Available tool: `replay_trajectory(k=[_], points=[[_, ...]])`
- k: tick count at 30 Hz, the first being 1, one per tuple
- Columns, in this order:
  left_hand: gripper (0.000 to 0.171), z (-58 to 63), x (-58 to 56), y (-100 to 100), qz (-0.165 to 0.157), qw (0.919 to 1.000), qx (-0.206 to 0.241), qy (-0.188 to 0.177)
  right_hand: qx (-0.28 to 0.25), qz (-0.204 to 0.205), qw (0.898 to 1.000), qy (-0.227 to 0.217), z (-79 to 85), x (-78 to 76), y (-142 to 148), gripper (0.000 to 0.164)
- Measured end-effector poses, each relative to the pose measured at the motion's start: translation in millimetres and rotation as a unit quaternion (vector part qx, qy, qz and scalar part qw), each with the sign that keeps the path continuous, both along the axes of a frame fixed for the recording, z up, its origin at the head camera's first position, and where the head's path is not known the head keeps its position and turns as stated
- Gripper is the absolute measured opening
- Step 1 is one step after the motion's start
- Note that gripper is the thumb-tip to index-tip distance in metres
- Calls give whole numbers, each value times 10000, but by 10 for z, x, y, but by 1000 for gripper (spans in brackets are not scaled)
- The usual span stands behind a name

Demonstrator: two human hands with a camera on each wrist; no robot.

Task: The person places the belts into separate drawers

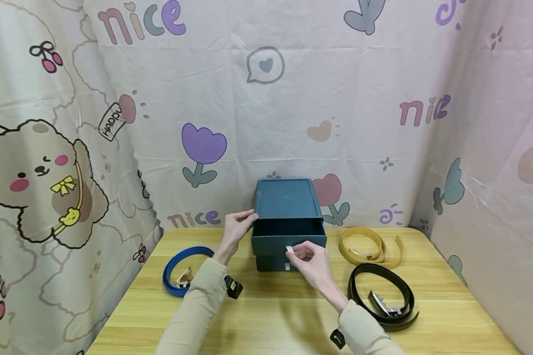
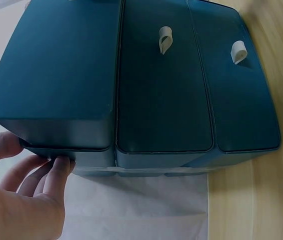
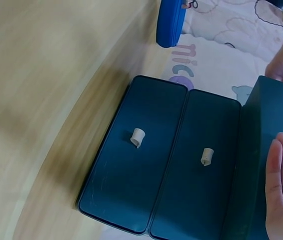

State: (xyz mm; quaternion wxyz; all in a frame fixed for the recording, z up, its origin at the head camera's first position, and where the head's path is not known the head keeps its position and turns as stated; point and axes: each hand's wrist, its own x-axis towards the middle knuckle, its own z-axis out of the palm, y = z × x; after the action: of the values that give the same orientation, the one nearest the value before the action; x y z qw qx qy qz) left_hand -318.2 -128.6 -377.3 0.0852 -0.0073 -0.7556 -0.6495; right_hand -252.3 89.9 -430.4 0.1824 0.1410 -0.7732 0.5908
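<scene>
R. hand (image 1: 313, 264) pinches the small off-white looped tab (image 1: 289, 249) on the dark-teal, smooth-faced rectangular top drawer (image 1: 271, 245), which stands part-way out just beyond the fingers. Step in hand (judged): sliding this drawer; direction unclear. Next move prob. calls for straight, level travel w/ the body braced. Drawer: flat front, dark interior; contents, if any, n/d. L. hand (image 1: 235, 229), farther off & to the left, has thumb & fingers closed about the upper L. front edge of the matching dark-teal, box-shaped, prob. plastic cabinet (image 1: 286, 197); its flat top recedes beyond both hands. Two closed drawers (image 3: 196, 190) lie below R. hand.
</scene>
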Motion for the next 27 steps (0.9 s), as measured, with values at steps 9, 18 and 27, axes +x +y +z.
replay_trajectory(k=[9,18,27], points=[[36,0,-9,-5,27,10000,3,-40,-74,53,10000,5,-25,45,8,11],[36,0,-11,-9,21,10000,39,-24,-114,162,9998,17,-26,115,11,11],[36,0,-10,-6,45,9999,87,-64,-114,301,9986,431,-81,159,26,10]])
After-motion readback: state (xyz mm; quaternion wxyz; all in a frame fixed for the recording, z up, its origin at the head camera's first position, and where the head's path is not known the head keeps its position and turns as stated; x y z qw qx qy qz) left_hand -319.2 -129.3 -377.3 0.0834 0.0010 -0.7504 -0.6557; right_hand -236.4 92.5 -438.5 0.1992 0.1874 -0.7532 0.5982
